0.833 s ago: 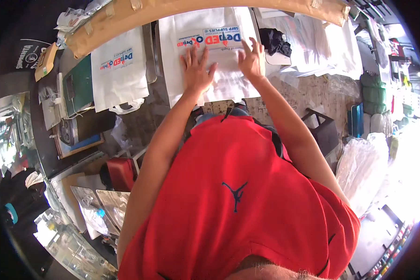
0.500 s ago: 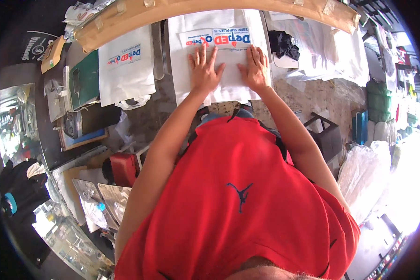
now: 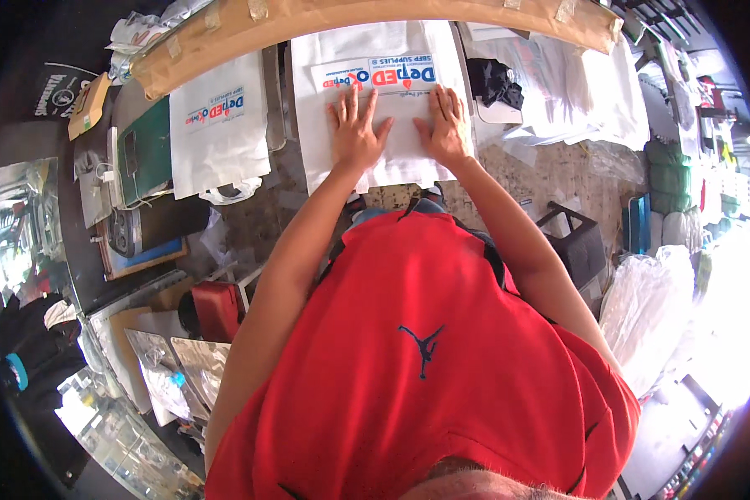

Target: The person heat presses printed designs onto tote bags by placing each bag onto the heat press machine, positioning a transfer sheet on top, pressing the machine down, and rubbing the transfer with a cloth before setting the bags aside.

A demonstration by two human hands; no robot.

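A white fabric bag (image 3: 333, 158) with red and blue print lies flat in front of me, its far part beneath a taped brown beam. On its left half rests my left hand (image 3: 358, 137), palm down, fingers spread over the lower edge of the print. My right hand (image 3: 443, 133) presses flat near the bag's right edge, thumb apart from the fingers. Neither hand grips anything. To the left lies a second printed white bag (image 3: 217, 150), apart from my hands.
The taped brown beam (image 3: 375, 21) spans the far side. Crumpled black cloth (image 3: 493, 82) and white plastic-covered sheets (image 3: 575, 100) lie to the right. A dark green board (image 3: 146, 142) is at left. A black stool-like frame (image 3: 573, 242) stands beside my right forearm; a red box (image 3: 217, 308) beside my left.
Both hands stay flat on the bag in nearly the same place. The whole view has shifted slightly, so the scene sits a little further left.
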